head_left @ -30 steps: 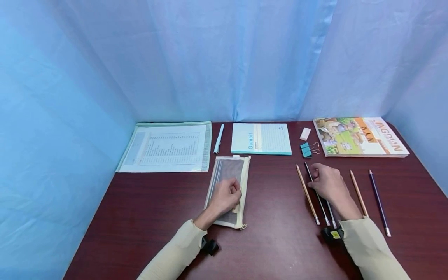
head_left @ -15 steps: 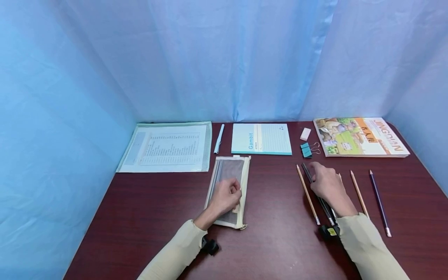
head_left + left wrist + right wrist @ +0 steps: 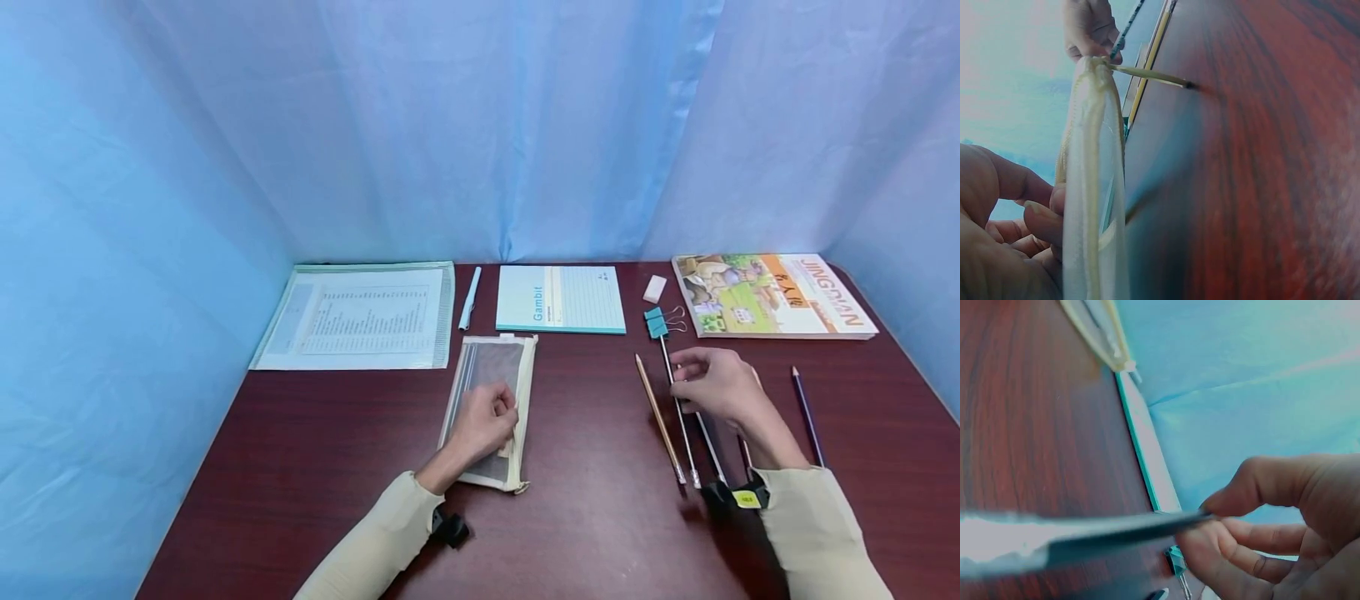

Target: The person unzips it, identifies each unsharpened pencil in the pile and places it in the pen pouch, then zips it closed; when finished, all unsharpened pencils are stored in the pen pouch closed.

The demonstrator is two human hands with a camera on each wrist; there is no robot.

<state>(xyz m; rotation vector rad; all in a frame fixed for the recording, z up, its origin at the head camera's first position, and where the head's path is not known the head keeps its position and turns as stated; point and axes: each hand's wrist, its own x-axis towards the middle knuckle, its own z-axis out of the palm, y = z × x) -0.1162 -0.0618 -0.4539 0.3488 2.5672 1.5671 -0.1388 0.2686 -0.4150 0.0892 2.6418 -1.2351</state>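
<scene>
the right hand (image 3: 718, 387) has just raised a dark pencil (image 3: 686, 437) and pinches it, at three o'clock from the mesh pouch (image 3: 491, 362), whose edge the left hand (image 3: 486, 417) holds; this pencil seems now free from the table (image 3: 585, 517).

Pouch (image 3: 495, 362) left of pencils (image 3: 659, 421); behind, notebook (image 3: 560, 298) left of book (image 3: 772, 296) (eraser (image 3: 655, 289) between).

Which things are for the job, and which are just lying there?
Job, it seems:
mesh zip pouch, pinched by left hand
black pencil, pinched by right hand
maybe loose pencils

Just lying there, seemingly:
document folder
white pen
Gambit notebook
eraser
teal binder clip
JINGDIAN book
</scene>
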